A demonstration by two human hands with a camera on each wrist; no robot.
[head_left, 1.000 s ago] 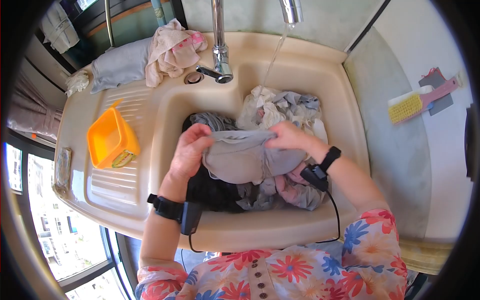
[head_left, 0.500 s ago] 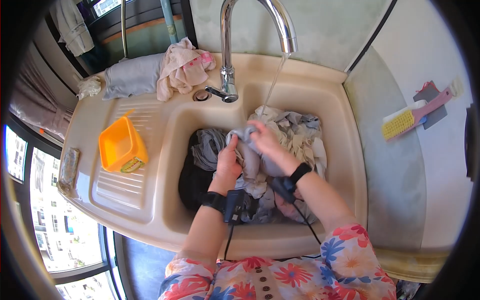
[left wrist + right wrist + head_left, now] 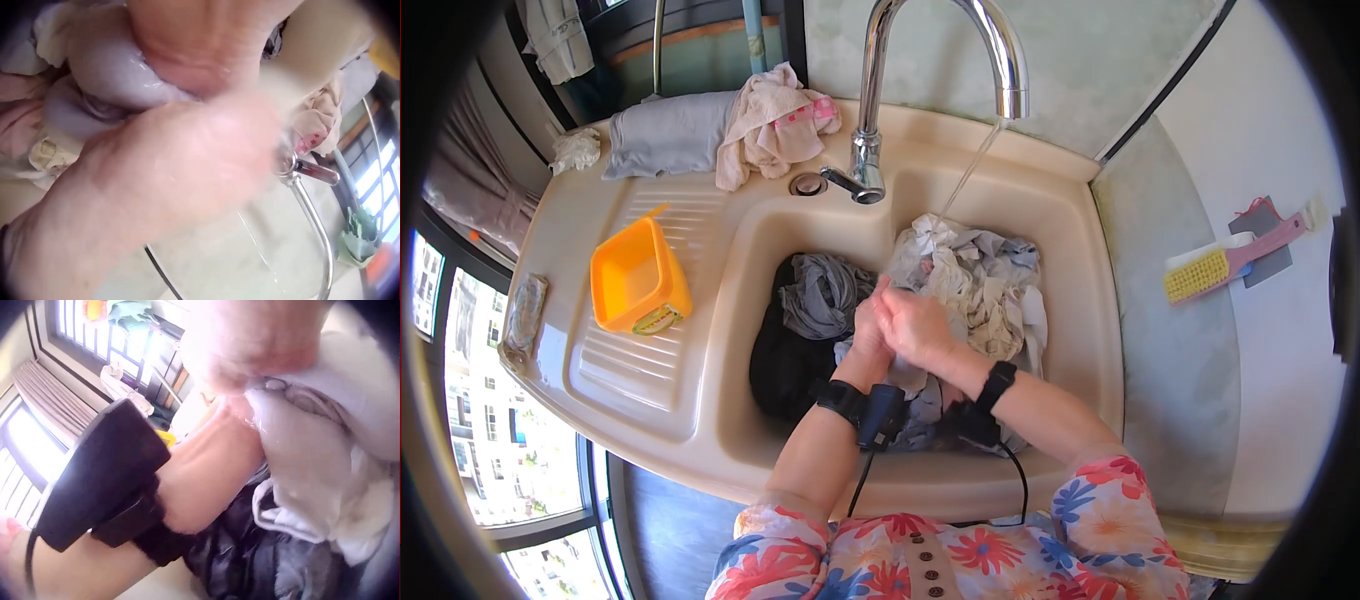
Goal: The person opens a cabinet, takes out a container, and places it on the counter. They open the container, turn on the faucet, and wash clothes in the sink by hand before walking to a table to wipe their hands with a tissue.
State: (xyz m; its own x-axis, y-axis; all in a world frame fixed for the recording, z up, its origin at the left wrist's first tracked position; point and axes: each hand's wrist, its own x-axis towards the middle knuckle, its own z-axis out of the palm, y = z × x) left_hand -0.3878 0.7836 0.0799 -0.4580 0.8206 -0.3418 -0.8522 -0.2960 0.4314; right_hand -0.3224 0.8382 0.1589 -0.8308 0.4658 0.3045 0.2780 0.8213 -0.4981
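Over the sink basin (image 3: 1090,400), my left hand (image 3: 872,328) and right hand (image 3: 922,326) are close together, both gripping a wet grey bra (image 3: 300,444). Its rounded cups hang bunched below the hands in both wrist views, and a pale strap loop dangles from it in the right wrist view. From above, the hands hide most of it. Beneath them lie a dark grey garment (image 3: 825,297), a black garment (image 3: 785,365) and a heap of white and pale cloths (image 3: 990,300). A thin stream of water (image 3: 970,172) runs from the faucet (image 3: 1012,95) onto the pale heap.
A yellow container (image 3: 640,280) stands on the ribbed drainboard (image 3: 635,375). Folded grey cloth (image 3: 670,135) and a pinkish towel (image 3: 770,130) rest on the back ledge. At the right hangs a yellow-bristled brush (image 3: 1230,265). A clear packet (image 3: 524,312) lies by the left edge.
A second ago the bra was stretched flat between my hands, held apart. Since then the hands have come together and bunched it, and now sit slightly lower over the basin.
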